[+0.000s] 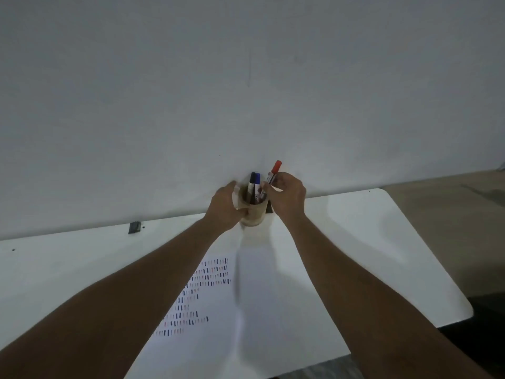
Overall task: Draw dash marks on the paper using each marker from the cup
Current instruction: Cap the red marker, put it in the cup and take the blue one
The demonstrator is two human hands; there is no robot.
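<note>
- While the left hand wraps around the side of the tan cylindrical cup, thumb at the front and fingers reaching behind, the cup stands at the far edge of the white table, close against the pale grey wall.
- With fingertips pinched shut on its barrel, the right hand holds the red-capped marker, which tilts cap-up to the right, its lower end at the cup's rim.
- Two more markers stand in the cup, a black-capped one and a blue-capped one, side by side.
- Nearer the person, a white sheet of paper lies on the table between the forearms, with rows of short red, blue and black dashes across its left part.
- Well to the left, a small dark object sits at the table's far edge.
</note>
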